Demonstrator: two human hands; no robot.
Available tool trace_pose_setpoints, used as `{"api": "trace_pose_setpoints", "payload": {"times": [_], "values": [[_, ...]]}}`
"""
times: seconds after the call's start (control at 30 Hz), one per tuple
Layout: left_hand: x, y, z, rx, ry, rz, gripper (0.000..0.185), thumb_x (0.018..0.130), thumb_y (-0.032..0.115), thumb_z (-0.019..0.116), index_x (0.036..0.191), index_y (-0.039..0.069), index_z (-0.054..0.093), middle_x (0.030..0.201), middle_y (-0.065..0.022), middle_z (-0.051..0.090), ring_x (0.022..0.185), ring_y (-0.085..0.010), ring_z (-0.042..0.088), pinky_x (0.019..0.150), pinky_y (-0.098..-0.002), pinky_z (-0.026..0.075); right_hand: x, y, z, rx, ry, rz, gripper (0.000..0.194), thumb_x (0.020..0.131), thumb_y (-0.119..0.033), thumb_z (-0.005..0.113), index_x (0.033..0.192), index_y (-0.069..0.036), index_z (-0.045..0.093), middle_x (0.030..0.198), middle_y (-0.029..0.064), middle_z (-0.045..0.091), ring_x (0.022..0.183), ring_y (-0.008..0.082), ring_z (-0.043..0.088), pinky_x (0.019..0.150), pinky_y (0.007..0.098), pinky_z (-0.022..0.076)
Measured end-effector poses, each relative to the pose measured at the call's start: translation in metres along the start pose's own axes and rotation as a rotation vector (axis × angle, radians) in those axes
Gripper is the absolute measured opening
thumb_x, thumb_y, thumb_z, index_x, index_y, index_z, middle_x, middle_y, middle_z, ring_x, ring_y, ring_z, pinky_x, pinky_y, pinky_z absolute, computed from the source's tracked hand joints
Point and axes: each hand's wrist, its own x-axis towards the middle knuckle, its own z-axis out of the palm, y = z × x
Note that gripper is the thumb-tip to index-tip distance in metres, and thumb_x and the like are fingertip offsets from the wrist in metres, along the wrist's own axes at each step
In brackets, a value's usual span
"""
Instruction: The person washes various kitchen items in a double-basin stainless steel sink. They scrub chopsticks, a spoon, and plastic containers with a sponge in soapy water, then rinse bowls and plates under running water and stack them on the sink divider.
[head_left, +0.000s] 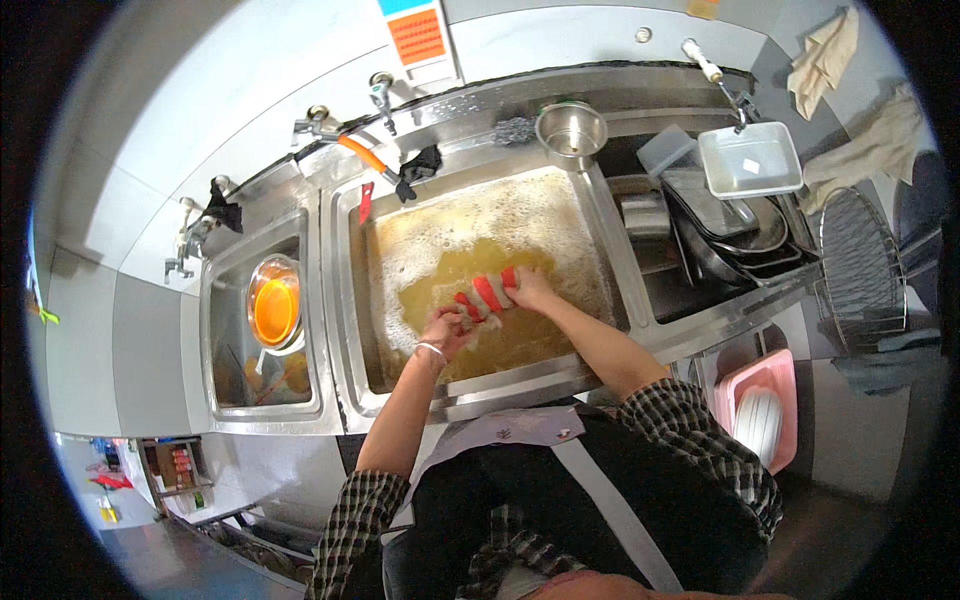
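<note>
A red-and-white striped cloth, bunched into a roll, stretches between my two hands above murky yellow-brown water. My left hand grips its lower left end, and a light band circles that wrist. My right hand is closed around the upper right end. Below them, the middle basin of the stainless steel sink holds the water, with pale foam over its far part. Whatever lies under the surface is hidden.
In the left basin sits an orange bowl within a clear one. A steel pot stands on the back ledge. Black trays and a white container are stacked right. An orange-sleeved faucet hose reaches over the middle basin. A pink tub sits lower right.
</note>
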Motion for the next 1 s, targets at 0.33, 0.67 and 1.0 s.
{"api": "trace_pose_setpoints", "payload": {"times": [0.33,0.67,1.0], "values": [[0.053,-0.039,-0.057,-0.612,-0.969,-0.241,0.065,0.101,0.063,0.031,0.13,0.011,0.056,0.123,-0.0172,0.063,0.113,-0.0349,0.061,0.095,-0.0559,0.052,-0.059,-0.176,-0.08,0.926,-0.534,0.062,0.026,0.094,-0.03,0.067,0.091,-0.005,0.064,0.074,0.0081,0.063,0.059,0.0215,0.057,0.056,0.0361,0.0464],[0.005,-0.038,-0.018,-0.306,-0.167,-0.097,0.034,0.102,0.034,0.054,0.121,0.008,0.063,0.118,-0.0102,0.068,0.102,-0.0233,0.067,0.086,-0.0405,0.055,-0.019,-0.095,-0.026,-0.024,-0.284,-0.018,0.038,0.096,-0.044,0.055,0.088,-0.009,0.065,0.091,0.0163,0.067,0.092,0.0374,0.065,0.074,0.0506,0.0511],[0.002,-0.038,-0.08,0.226,0.28,0.176,0.043,0.096,0.037,0.065,0.125,0.005,0.061,0.111,-0.0091,0.066,0.095,-0.0218,0.059,0.083,-0.037,0.048,-0.048,-0.121,-0.056,0.121,-0.81,-0.199,0.026,0.096,-0.031,0.06,0.099,-0.007,0.071,0.087,0.0158,0.069,0.087,0.0271,0.07,0.079,0.0419,0.0541]]}}
